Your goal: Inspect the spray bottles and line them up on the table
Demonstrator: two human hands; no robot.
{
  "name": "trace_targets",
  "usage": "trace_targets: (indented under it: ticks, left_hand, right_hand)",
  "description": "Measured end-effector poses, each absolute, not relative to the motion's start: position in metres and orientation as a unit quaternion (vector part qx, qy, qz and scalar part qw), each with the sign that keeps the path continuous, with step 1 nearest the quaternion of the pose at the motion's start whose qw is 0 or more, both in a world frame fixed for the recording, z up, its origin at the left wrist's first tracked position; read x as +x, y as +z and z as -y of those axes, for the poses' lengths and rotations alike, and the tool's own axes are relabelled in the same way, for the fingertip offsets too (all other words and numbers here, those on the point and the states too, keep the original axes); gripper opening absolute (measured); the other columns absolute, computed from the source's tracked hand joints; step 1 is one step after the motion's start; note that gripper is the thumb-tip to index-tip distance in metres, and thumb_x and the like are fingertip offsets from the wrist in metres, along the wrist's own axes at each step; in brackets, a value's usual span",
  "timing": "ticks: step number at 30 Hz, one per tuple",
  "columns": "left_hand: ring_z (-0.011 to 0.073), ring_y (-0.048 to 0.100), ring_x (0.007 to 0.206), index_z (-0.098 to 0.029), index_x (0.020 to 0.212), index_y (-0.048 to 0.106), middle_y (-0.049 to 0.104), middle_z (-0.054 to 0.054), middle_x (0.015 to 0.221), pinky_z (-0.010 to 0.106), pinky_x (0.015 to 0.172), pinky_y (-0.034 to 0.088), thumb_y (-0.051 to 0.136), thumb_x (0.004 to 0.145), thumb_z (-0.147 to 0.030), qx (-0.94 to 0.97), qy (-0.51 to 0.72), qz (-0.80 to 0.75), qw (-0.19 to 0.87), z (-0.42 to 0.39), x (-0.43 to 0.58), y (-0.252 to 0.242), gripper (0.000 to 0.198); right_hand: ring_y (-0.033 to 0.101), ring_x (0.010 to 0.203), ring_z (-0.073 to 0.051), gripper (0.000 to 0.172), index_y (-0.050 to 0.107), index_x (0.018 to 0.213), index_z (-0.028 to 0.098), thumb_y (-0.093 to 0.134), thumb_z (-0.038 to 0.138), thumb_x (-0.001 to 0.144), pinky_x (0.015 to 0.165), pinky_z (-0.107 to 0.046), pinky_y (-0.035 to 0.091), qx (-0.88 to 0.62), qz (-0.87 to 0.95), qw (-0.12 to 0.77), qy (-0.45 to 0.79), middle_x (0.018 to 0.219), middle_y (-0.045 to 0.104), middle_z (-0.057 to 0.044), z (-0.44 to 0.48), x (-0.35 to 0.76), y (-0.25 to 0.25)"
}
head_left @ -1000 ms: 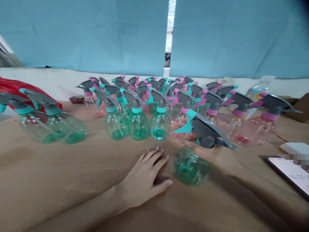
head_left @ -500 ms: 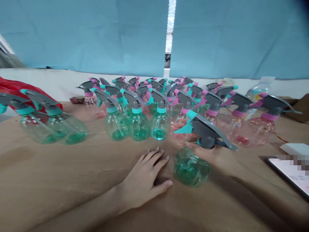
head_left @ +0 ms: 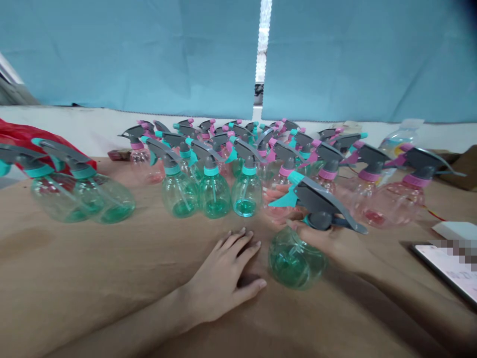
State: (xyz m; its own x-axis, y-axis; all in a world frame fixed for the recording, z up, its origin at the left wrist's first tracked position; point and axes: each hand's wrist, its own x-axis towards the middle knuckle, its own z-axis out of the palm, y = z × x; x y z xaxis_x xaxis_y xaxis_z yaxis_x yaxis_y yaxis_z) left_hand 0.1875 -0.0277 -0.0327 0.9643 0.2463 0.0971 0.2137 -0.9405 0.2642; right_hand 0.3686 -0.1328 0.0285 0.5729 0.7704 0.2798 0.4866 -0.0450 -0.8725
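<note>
My left hand (head_left: 225,278) lies palm down on the brown tabletop (head_left: 149,278), fingers spread, with nothing in it. To its right, my right hand (head_left: 316,233) has the neck of a green spray bottle (head_left: 296,261) between thumb and fingers. That bottle has a grey head with a turquoise nozzle and trigger pointing left, and it leans slightly. Its head hides part of the right hand, whose fingertips show behind it. Beyond the hands stand a green bottle with a turquoise collar (head_left: 246,194) and a pink-collared bottle (head_left: 395,199) among several others.
Two green spray bottles (head_left: 102,199) stand apart at the left, before a red plastic bag (head_left: 44,136). At the right edge lie a phone-like screen (head_left: 447,271) and a white box (head_left: 456,229). A clear bottle (head_left: 402,136) stands behind. Blue cloth (head_left: 149,59) hangs at the back.
</note>
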Motion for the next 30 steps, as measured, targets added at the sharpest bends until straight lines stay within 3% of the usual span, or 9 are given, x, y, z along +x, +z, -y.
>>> trace_targets:
  ticks: [5, 16, 22, 25, 30]
  left_hand:
    - [0.0281, 0.026, 0.135, -0.016, 0.136, 0.042, 0.035, 0.011, 0.146, 0.047, 0.108, 0.024, 0.049, 0.089, -0.053, 0.983, 0.051, -0.12, 0.126, 0.0286, 0.1883, -0.0299, 0.06]
    - [0.0278, 0.025, 0.135, -0.017, 0.137, 0.041, 0.034, 0.011, 0.146, 0.046, 0.108, 0.023, 0.048, 0.089, -0.054, 0.984, 0.05, -0.121, 0.12, 0.0284, 0.1885, -0.0304, 0.061]
    - [0.0279, 0.026, 0.135, -0.018, 0.137, 0.041, 0.035, 0.01, 0.146, 0.046, 0.108, 0.024, 0.049, 0.089, -0.053, 0.984, 0.058, -0.118, 0.119, 0.0281, 0.1884, -0.0323, 0.06]
    - [0.0278, 0.026, 0.135, -0.018, 0.137, 0.041, 0.034, 0.011, 0.146, 0.046, 0.108, 0.024, 0.049, 0.089, -0.053, 0.985, 0.059, -0.116, 0.115, 0.0281, 0.1879, -0.0323, 0.06]
    - [0.0273, 0.026, 0.135, -0.017, 0.137, 0.041, 0.035, 0.011, 0.145, 0.046, 0.108, 0.024, 0.048, 0.089, -0.053, 0.985, 0.055, -0.117, 0.113, 0.0283, 0.1882, -0.0318, 0.06]
  right_hand:
    - [0.069, 0.071, -0.022, 0.009, 0.061, 0.069, 0.027, 0.059, 0.036, 0.067, 0.069, -0.037, 0.057, -0.703, 0.472, 0.511, 0.15, 0.069, 0.068, -0.001, 0.1332, 0.3687, 0.0312]
    - [0.068, 0.067, -0.02, 0.008, 0.065, 0.074, 0.028, 0.059, 0.03, 0.068, 0.066, -0.032, 0.057, -0.686, 0.478, 0.522, 0.166, 0.067, 0.069, 0.002, 0.1392, 0.3704, 0.035]
    - [0.069, 0.075, -0.024, 0.005, 0.061, 0.068, 0.026, 0.058, 0.027, 0.064, 0.076, -0.039, 0.055, -0.684, 0.471, 0.517, 0.206, 0.072, 0.07, -0.001, 0.1355, 0.3696, 0.0345]
    - [0.067, 0.073, -0.026, 0.014, 0.058, 0.071, 0.025, 0.06, 0.035, 0.062, 0.071, -0.043, 0.054, -0.708, 0.429, 0.527, 0.192, 0.073, 0.07, -0.003, 0.1325, 0.3678, 0.0319]
    - [0.067, 0.076, -0.028, 0.023, 0.052, 0.07, 0.025, 0.061, 0.042, 0.057, 0.078, -0.049, 0.051, -0.738, 0.398, 0.516, 0.176, 0.072, 0.068, -0.005, 0.1304, 0.3668, 0.0306]
